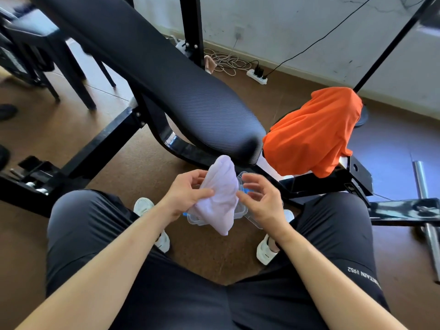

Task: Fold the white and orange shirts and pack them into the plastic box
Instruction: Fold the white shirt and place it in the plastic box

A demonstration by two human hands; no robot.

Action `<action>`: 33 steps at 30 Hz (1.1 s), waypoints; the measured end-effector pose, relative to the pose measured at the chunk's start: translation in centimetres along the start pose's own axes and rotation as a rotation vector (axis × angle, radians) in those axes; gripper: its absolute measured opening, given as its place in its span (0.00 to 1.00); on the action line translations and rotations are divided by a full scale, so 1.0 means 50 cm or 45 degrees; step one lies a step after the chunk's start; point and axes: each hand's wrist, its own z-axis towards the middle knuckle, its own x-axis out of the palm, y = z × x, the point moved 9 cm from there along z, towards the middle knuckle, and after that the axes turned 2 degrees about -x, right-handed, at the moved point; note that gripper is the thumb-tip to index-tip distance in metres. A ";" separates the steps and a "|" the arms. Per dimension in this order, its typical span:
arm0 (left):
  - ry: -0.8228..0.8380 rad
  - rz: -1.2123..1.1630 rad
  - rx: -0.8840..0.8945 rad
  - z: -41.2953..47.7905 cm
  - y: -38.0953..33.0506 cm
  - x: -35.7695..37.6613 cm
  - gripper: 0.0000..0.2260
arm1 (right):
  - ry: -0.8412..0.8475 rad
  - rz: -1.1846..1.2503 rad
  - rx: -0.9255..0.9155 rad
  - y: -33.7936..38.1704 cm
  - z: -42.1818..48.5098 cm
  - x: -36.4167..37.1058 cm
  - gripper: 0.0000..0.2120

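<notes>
Roughly halfway by my read: left hand [188, 194] pinched the bundled white shirt [220, 196] above the plastic box [197, 220] on the floor, right hand [259, 198] loose-fingered beside it, orange shirt [312, 132] unfolded on the bench frame [333, 182].

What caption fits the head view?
Left hand holds white shirt above plastic box; orange shirt waits.
</notes>
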 end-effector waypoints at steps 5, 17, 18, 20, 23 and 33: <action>0.366 0.022 0.190 -0.020 -0.033 0.031 0.19 | 0.345 -0.018 -0.022 0.005 0.019 0.016 0.29; 0.212 0.342 0.436 -0.028 -0.038 0.073 0.21 | 0.023 0.081 -0.069 0.011 0.016 -0.003 0.13; 0.197 0.328 0.442 -0.027 -0.041 0.072 0.18 | 0.020 0.107 -0.057 0.011 0.017 -0.006 0.13; 0.174 0.241 0.395 -0.023 -0.043 0.066 0.13 | 0.061 0.119 -0.012 0.008 0.021 -0.008 0.15; 0.107 -0.020 0.252 -0.015 -0.036 0.044 0.09 | 0.215 0.159 0.082 0.000 0.019 0.000 0.19; -0.022 -0.206 0.102 -0.009 -0.019 0.016 0.13 | 0.258 0.145 0.069 0.008 0.014 -0.001 0.21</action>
